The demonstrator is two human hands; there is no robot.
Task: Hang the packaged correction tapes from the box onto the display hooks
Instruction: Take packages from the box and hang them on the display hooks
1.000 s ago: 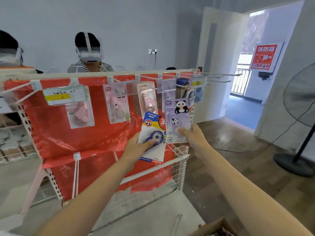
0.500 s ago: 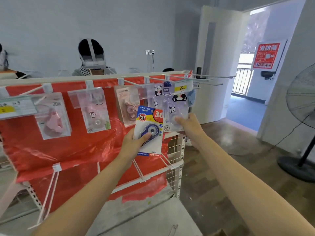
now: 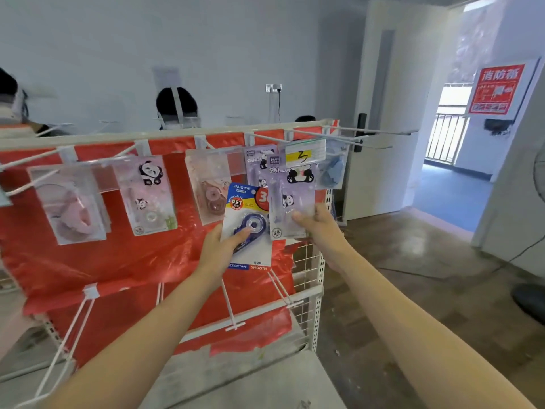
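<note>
Hooks (image 3: 348, 131) crowded; label tag (image 3: 305, 151) fronts purple pack (image 3: 290, 199).

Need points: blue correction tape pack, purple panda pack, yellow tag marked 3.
blue correction tape pack (image 3: 250, 206), head view, on the printed card above the tape wheel.
purple panda pack (image 3: 298, 175), head view, on the panda picture.
yellow tag (image 3: 303, 154), head view, on the handwritten 3.

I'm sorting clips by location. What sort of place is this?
Probably a staged shop display in a workroom, not a real store: a wire rack with display hooks holding carded correction tapes, bare walls, and headset wearers behind.
</note>
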